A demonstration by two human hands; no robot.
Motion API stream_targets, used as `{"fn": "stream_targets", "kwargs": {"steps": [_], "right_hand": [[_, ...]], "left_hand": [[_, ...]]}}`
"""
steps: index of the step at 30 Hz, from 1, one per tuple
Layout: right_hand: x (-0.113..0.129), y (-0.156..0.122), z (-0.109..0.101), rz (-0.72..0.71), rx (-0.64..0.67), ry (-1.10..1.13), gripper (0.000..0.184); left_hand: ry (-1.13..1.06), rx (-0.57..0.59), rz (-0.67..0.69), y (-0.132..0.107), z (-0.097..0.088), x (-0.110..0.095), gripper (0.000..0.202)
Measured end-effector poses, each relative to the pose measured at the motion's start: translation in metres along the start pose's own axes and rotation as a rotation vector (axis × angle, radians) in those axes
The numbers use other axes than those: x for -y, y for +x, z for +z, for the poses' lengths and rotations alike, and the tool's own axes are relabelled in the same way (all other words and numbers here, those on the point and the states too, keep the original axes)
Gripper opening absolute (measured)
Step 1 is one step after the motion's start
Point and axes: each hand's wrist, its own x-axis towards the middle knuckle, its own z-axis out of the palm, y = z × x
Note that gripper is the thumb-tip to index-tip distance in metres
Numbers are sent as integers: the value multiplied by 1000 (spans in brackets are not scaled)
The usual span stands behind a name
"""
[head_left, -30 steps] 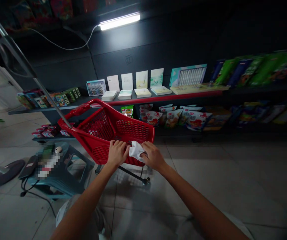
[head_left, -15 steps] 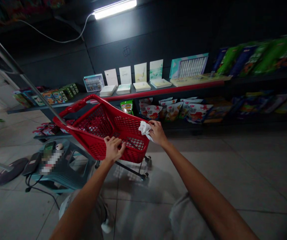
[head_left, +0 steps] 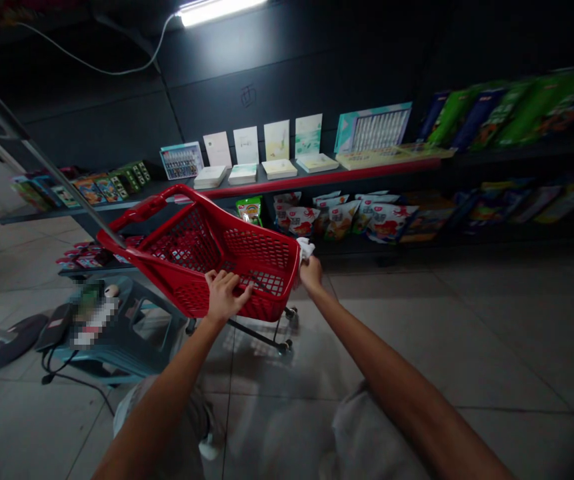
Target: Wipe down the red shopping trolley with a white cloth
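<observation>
A red plastic shopping cart (head_left: 257, 248) with perforated basket walls stands in front of me, its handle toward the left. My left hand (head_left: 225, 295) rests over the near rim of the basket, fingers curled across the edge. At the basket's right end, my right hand (head_left: 311, 274) is closed on a crumpled white cloth (head_left: 305, 249). The cloth lies against the outside of the end wall near its far corner. Part of the cloth is hidden by my fingers.
Behind the cart runs a dark shelf with a red edge (head_left: 327, 177), holding books and boxed sets. Snack bags (head_left: 339, 217) fill the lower level. At left stand a grey-blue plastic stool (head_left: 117, 347) with devices on it, a metal pole (head_left: 41, 153) and a round base (head_left: 11, 341).
My right hand has moved with the cloth from the inner side of the basket's right end to its outer side. My left hand stays on the near rim.
</observation>
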Motion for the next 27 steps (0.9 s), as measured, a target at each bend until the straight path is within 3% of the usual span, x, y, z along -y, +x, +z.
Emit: {"fn": "stream_targets", "kwargs": {"steps": [7, 10, 12, 15, 21, 24, 27], "right_hand": [[-8, -89, -21, 36, 93, 19, 28], [-9, -129, -23, 165, 170, 206, 37], [-5, -138, -23, 280, 210, 333, 45], [7, -114, -23, 336, 155, 415, 51], [16, -20, -18, 95, -108, 207, 45], [12, -16, -10, 74, -131, 150, 43], [5, -42, -9, 70, -110, 146, 47]], "left_hand": [[-30, 46, 11, 2, -3, 3, 36], [-39, 49, 9, 3, -2, 5, 37], [-46, 54, 5, 4, -2, 5, 38], [-54, 58, -7, 5, -2, 4, 38], [-45, 96, 30, 2, -5, -5, 35], [-21, 128, 67, 0, -4, -9, 33], [-1, 132, 61, 0, -1, -11, 33]]}}
